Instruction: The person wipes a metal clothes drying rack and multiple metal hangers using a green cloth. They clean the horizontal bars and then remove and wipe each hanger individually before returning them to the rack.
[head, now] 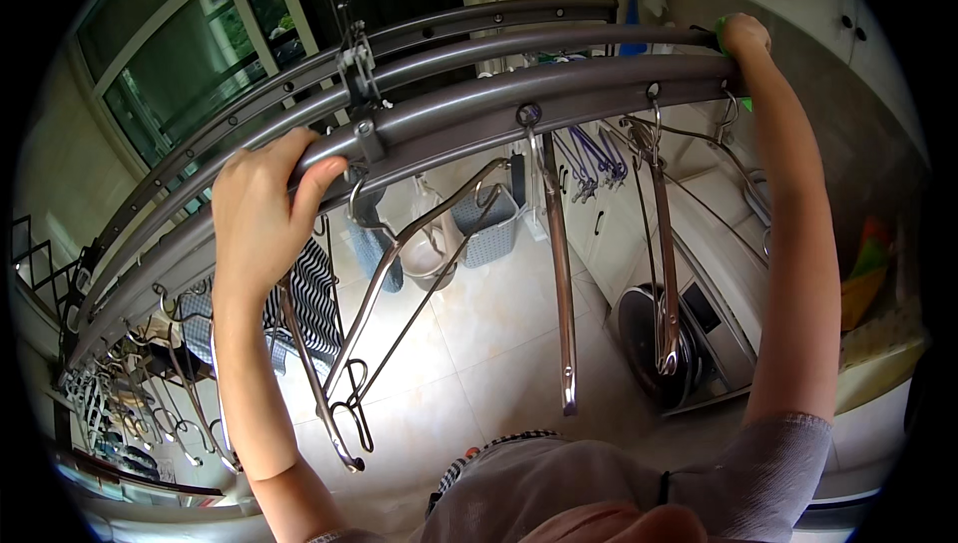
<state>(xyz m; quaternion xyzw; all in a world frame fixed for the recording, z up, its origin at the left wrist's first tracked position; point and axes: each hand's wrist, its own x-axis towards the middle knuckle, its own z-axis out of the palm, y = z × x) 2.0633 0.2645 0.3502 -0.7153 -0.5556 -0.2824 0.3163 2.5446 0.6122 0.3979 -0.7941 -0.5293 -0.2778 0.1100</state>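
Before me at head height hangs a metal clothes-drying rack with several parallel rails. My left hand [254,206] is wrapped around the front rail [554,86] left of its pulley bracket [358,71], thumb underneath. At the rail's far right end, my right hand [747,35] is closed on a green cloth [721,35] pressed against the rail tip. Metal clothes hangers hang from holes in the rail between my hands: one tilted hanger [378,281] close to my left hand, another hanger [561,266] near the middle, and one more [664,273] below my right forearm.
A washing machine with a dark round door [651,348] stands below right, near white cabinets [599,232]. On the tiled floor sits a grey plastic basket [490,232]. Purple hangers [595,161] hang behind. Striped clothing [310,303] and clip hangers [93,412] hang at left.
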